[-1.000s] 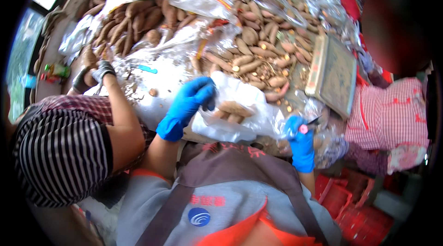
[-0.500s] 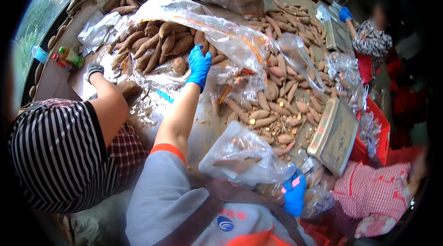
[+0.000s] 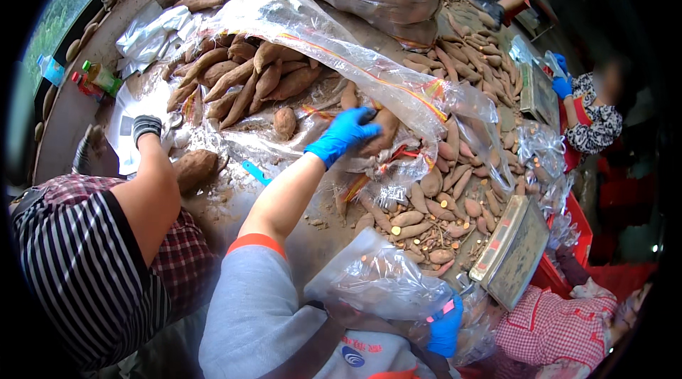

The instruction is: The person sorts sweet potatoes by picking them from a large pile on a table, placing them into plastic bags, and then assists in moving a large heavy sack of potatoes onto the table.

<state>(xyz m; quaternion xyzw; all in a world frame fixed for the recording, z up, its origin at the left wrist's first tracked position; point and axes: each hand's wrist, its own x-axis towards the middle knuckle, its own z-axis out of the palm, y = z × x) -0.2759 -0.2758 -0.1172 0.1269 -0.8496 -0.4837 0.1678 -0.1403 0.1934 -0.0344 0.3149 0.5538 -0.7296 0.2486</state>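
Note:
My left hand (image 3: 342, 137), in a blue glove, reaches out at the mouth of a big clear plastic sack (image 3: 312, 34). Its fingers curve over a thick brown sweet potato (image 3: 384, 132), their far sides partly hidden. More sweet potatoes (image 3: 241, 80) lie heaped inside the sack. Low on the right, close to my body, my right hand (image 3: 445, 327) is closed in another blue glove. It grips the edge of a smaller clear plastic bag (image 3: 376, 276), and a small pink piece shows between its fingers.
A scale (image 3: 510, 251) stands at the right beside loose sweet potatoes (image 3: 455, 201). A light-blue tool (image 3: 256, 173) lies near my left forearm. A striped-shirted co-worker (image 3: 92, 265) sits at my left; other people work on the right. Bottles (image 3: 103, 79) stand by the window.
My left hand has moved right and nearer from the sack's heap, with a sweet potato now under its fingers. My right hand has dropped slightly and still grips the bag. The view has shifted.

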